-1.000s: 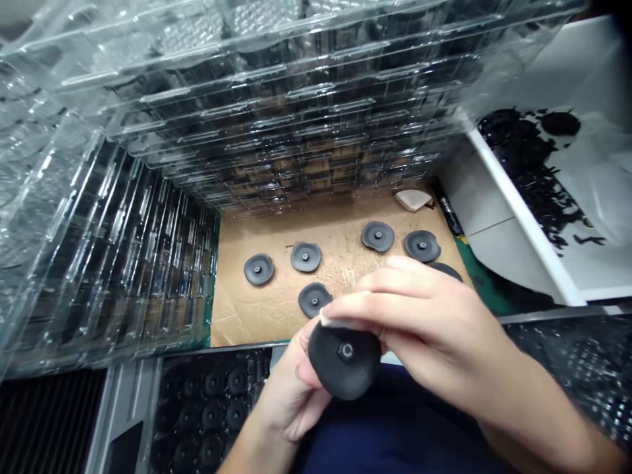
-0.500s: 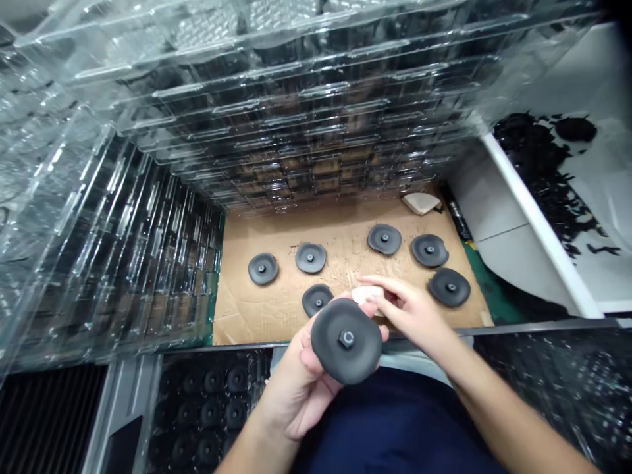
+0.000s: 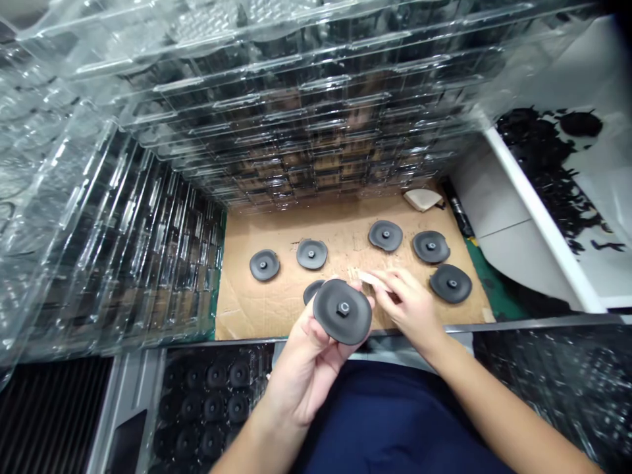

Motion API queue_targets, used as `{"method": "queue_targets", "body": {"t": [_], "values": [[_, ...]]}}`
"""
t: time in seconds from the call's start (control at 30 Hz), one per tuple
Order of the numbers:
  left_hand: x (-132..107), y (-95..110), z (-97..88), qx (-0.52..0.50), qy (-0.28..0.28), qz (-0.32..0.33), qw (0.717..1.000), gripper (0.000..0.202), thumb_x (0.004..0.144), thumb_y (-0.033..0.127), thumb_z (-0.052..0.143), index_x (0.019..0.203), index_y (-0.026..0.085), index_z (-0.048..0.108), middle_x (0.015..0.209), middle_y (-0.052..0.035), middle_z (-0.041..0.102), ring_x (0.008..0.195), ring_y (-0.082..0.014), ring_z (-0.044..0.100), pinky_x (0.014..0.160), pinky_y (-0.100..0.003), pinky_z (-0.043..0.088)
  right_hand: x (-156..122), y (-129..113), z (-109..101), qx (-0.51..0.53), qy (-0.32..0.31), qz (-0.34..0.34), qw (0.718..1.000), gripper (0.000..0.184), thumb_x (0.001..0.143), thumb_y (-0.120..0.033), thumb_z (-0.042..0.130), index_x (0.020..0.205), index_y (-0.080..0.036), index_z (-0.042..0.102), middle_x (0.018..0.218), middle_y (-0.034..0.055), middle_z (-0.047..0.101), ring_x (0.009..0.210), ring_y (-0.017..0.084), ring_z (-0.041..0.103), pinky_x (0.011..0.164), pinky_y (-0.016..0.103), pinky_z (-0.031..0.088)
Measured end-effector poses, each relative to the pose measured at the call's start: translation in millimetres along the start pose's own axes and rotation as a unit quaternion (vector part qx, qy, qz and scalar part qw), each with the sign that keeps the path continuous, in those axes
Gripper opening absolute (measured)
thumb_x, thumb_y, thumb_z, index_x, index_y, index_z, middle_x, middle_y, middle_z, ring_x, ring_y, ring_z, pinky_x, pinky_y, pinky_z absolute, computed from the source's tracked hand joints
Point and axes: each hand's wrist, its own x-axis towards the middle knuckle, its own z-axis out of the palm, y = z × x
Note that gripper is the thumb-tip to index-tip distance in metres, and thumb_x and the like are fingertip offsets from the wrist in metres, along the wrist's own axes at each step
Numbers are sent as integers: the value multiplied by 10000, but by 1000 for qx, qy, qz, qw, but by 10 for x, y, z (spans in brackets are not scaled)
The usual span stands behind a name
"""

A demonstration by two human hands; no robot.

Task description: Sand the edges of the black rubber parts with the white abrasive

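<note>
My left hand (image 3: pixel 306 365) grips a dark grey rubber disc (image 3: pixel 342 311) with a small metal nut at its centre, held up facing me. My right hand (image 3: pixel 407 304) is just right of it, fingers pinched on a small pale pad (image 3: pixel 371 278) resting on the brown cardboard sheet (image 3: pixel 340 227). Several more grey discs lie on the cardboard: two at the left (image 3: pixel 264 264) (image 3: pixel 311 253), three at the right (image 3: pixel 385 235) (image 3: pixel 431 247) (image 3: pixel 450 284), and one (image 3: pixel 312 289) partly hidden behind the held disc.
Stacks of clear plastic trays (image 3: pixel 276 99) wall in the back and left. A black tray with seated discs (image 3: pixel 217 395) lies at the lower left. A white bin with black scraps (image 3: pixel 553 171) stands at the right. Another pale pad (image 3: pixel 422 199) lies at the cardboard's far right.
My right hand has left the held disc and dropped to the cardboard, pinching the pale pad. My left hand has lifted the disc slightly forward.
</note>
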Motion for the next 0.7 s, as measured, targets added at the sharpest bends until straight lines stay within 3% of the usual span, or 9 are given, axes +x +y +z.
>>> {"method": "queue_targets", "body": {"t": [0.2,0.37,0.4,0.43,0.5,0.6,0.7], "values": [[1,-20,-32,31,25,35,999,613,684,289,730,1260,240,525,1207,-93,638,1084,-222,609,947,-348,492,-11,-191,-58,54,-52,-10,997,235,902,-256,467,944,-188,688,796,51,700,725,162,657,671,267,546],[8,-40,37,79,34,48,995,614,652,324,755,1226,241,554,1218,-80,631,1099,-211,593,912,-287,495,209,-718,-466,73,19,25,997,250,911,-224,481,1134,-205,591,1096,55,658,933,163,628,789,283,515],[11,-40,52,85,30,45,995,608,648,325,761,1216,241,562,1212,-75,634,1096,-206,594,910,-274,491,233,-857,-547,90,39,-16,995,258,900,-182,488,1138,-199,586,1098,55,654,952,165,613,808,286,501],[14,-36,63,92,25,37,995,597,649,313,765,1207,241,568,1195,-70,643,1083,-202,600,909,-269,490,247,-985,-610,97,30,-79,992,263,892,-148,481,1131,-182,587,1042,57,667,914,164,609,805,292,491],[24,-18,74,111,21,24,993,563,656,252,767,1187,244,581,1139,-55,667,1027,-193,627,888,-266,500,259,-1171,-675,113,-12,-140,984,254,879,-110,469,1097,-130,597,904,60,674,817,159,597,757,292,482],[38,10,83,135,24,41,990,506,623,204,786,1103,228,628,1068,-37,689,980,-189,643,848,-241,512,308,-1259,-650,121,-110,-141,977,219,871,-83,469,1023,-131,620,851,29,668,750,131,583,701,265,461],[34,24,107,131,12,38,991,511,587,281,809,1067,209,649,998,-37,709,1003,-209,634,892,-256,492,360,-1238,-572,92,-29,-163,982,235,886,-98,442,1050,-98,610,878,66,671,763,161,574,718,317,443]]}}
